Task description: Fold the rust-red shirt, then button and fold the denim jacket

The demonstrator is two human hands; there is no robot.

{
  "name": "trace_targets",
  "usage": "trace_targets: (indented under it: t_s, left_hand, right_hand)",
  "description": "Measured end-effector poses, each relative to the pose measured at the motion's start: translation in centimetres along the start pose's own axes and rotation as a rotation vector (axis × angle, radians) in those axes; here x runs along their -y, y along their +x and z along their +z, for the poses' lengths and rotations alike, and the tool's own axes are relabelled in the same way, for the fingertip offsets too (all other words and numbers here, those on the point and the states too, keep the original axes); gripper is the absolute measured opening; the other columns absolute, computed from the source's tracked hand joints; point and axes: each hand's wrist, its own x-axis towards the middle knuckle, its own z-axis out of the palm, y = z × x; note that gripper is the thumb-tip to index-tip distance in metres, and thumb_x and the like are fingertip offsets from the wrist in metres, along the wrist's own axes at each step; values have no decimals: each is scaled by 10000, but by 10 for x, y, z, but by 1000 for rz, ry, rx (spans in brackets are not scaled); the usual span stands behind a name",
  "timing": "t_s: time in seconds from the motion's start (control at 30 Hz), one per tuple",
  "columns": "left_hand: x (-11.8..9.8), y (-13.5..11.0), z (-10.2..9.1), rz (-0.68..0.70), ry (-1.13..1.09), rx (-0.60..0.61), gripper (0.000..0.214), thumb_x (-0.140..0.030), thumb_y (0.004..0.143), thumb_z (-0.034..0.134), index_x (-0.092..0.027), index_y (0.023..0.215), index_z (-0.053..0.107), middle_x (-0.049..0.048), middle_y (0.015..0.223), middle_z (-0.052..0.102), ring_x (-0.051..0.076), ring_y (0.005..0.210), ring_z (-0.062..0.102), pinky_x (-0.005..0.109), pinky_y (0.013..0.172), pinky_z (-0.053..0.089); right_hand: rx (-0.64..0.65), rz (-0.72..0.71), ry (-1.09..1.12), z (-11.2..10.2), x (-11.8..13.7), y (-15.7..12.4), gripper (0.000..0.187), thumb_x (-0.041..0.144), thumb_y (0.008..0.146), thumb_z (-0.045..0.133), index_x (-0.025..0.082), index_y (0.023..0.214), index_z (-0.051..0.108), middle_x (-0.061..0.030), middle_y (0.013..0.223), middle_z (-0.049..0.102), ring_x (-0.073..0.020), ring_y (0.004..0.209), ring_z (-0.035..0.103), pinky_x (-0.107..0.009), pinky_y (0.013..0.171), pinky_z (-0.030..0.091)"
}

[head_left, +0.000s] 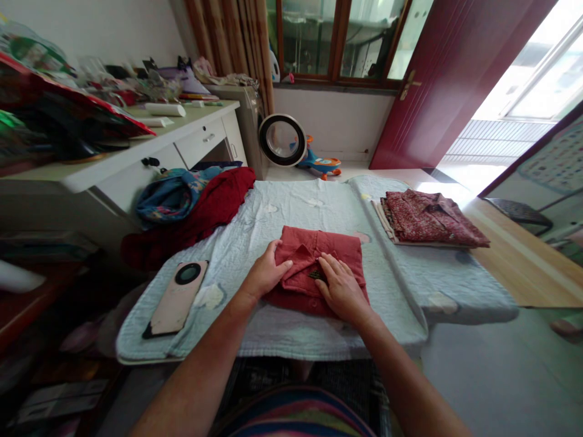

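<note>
Folded red shirt: the red shirt point(339, 240) lies on the pale blue cover point(241, 255), near the edge closest to the person, collar facing up, with a small dark patch showing below the collar.
Left hand: the left hand point(266, 267) is at the shirt's left edge, thumb resting on top of the fabric and fingers along the side; whether they pinch the fabric I cannot tell.
Right hand: the right hand point(344, 285) lies palm down on the right half of the shirt, fingers stretched out near the collar, clamped on nothing.
Phone: the phone point(173, 303) lies on the cover, left of the shirt and apart from it, its round camera ring facing up.
Folded stack: the patterned stack point(430, 218) sits to the right of the shirt and farther back, well apart.
Loose clothes: a dark red garment point(218, 206) and a blue patterned one point(166, 194) are heaped together, beyond the shirt to its left.
Background: past the shirt stand a round glass appliance door point(281, 139), hanging open, and a blue and orange ride-on toy point(321, 164).
</note>
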Motion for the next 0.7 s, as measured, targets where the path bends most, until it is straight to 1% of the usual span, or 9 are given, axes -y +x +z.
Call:
trace_targets:
  t_s: [0.07, 0.13, 0.27, 0.37, 0.43, 0.47, 0.53, 0.6, 0.7]
  left_hand:
    - [1, -1, 0, 33, -37, 23, 532, -267, 800, 617, -212, 1311, 480, 72, 1254, 637, 231, 1134, 618, 380, 1001, 470]
    - [3, -3, 1, 41, 36, 57, 528, -239, 815, 592, -214, 1330, 480, 76, 1278, 628, 232, 1160, 606, 374, 1010, 460]
    - [2, -12, 4, -19, 455, 132, 512, -280, 869, 559, -218, 1371, 480, 119, 1163, 673, 274, 1056, 646, 408, 929, 487]
    - [-9, -16, 3, 52, 719, 5, 462, -335, 850, 608, -208, 1292, 563, 154, 1189, 635, 323, 1094, 605, 464, 926, 474]
    - [-19, -16, 1, 182, 778, -87, 424, -306, 838, 626, -203, 1248, 592, 161, 1298, 573, 335, 1196, 536, 500, 1005, 420]
    - [-24, -16, 2, 267, 765, -90, 415, -288, 844, 619, -203, 1249, 590, 154, 1350, 543, 325, 1249, 499, 502, 1054, 381]
    - [-31, -14, 7, 443, 682, 0, 432, -288, 866, 597, -204, 1289, 564, 126, 1436, 489, 288, 1344, 420, 473, 1135, 304]
    - [-31, -12, 17, 541, 595, 151, 502, -358, 884, 586, -202, 1355, 513, 105, 1496, 440, 264, 1409, 347, 442, 1168, 269]
    - [-22, -14, 36, 502, 539, 288, 642, -489, 901, 539, -204, 1459, 396, 101, 1557, 361, 267, 1455, 275, 458, 1179, 246]
  right_hand:
    - [38, -1, -28, 3, -3, -3, 543, 313, 926, 502, 184, 1449, 434, -104, 1533, 396, -241, 1426, 330, -466, 1173, 244]
    - [72, 1, -43, 2, -6, -6, 577, 343, 931, 495, 221, 1483, 383, -71, 1554, 363, -232, 1446, 294, -478, 1178, 228]
    - [117, 13, -69, -1, -8, -8, 613, 362, 919, 501, 236, 1500, 352, -47, 1575, 321, -231, 1461, 259, -486, 1185, 207]
    - [124, 21, -74, -2, -7, -8, 617, 365, 918, 493, 231, 1503, 349, -47, 1581, 307, -231, 1466, 245, -485, 1187, 203]
    - [122, 23, -68, -2, -5, -8, 622, 364, 915, 493, 232, 1505, 345, -51, 1581, 307, -233, 1468, 237, -490, 1187, 203]
    - [120, 23, -63, -2, -5, -8, 625, 360, 912, 497, 232, 1504, 346, -53, 1581, 308, -235, 1469, 235, -495, 1186, 203]
    - [115, 20, -39, -2, -5, -8, 629, 354, 905, 507, 226, 1500, 351, -59, 1580, 310, -242, 1467, 240, -506, 1184, 204]
    - [101, 8, 12, -2, -8, -9, 624, 348, 899, 518, 219, 1490, 366, -70, 1573, 324, -246, 1460, 259, -513, 1179, 216]
    - [52, -19, 131, -4, -15, -13, 597, 322, 885, 544, 221, 1459, 414, -94, 1534, 397, -247, 1433, 319, -511, 1165, 256]
